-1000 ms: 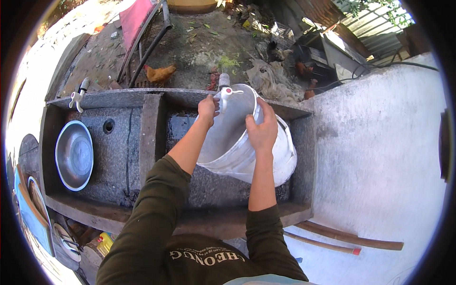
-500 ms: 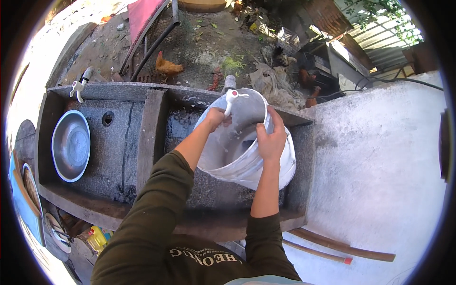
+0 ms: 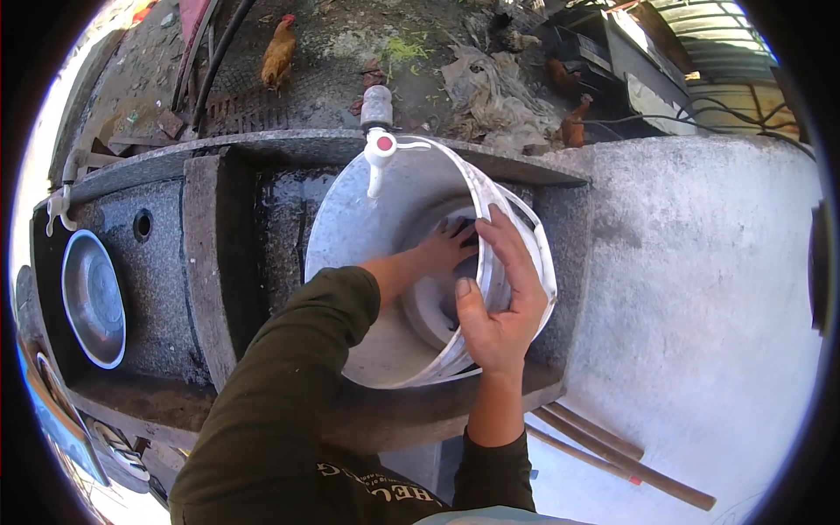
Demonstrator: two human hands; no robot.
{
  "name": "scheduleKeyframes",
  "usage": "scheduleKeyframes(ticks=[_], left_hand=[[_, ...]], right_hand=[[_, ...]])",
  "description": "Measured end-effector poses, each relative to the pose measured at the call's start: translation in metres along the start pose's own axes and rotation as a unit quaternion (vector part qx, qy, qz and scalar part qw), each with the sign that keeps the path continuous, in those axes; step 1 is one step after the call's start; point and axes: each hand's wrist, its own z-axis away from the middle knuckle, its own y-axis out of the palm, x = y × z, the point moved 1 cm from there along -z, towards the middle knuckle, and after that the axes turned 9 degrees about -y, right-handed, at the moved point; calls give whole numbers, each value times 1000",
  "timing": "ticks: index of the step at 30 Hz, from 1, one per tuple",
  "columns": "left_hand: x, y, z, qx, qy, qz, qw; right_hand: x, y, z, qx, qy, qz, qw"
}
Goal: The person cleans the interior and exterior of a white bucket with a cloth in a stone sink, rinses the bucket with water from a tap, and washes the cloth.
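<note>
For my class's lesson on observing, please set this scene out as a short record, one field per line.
Setting: stone sink, two compartments
Left compartment: round metal basin
Right compartment: white bucket, tilted, mouth facing left
Left grip: inside the bucket, spread open
Right grip: at the bucket's rim; firmness of hold unclear
Taps: white tap with red mark by the bucket's mouth; second tap near the basin
Background: brown hen beyond the sink

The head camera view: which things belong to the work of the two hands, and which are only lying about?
In use, it seems:
left hand inside the large white plastic bucket
right hand at its rim
white tap with red centre, at the bucket's mouth
grey stone sink around the bucket

Lying about:
round silver metal basin
long brown wooden strips
crumpled grey sheeting
</note>
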Motion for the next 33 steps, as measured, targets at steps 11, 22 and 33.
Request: scheduleKeyframes(ticks=[11, 22, 33], left_hand=[[-46, 17, 71, 273, -34, -212, 938], [-6, -19, 114, 140, -12, -232, 962], [11, -98, 55, -43, 203, -492, 846]], right_hand=[[-10, -15, 2, -78, 6, -22, 997], [0, -9, 12, -60, 25, -14, 998], [12, 4, 23, -34, 8, 9, 999]])
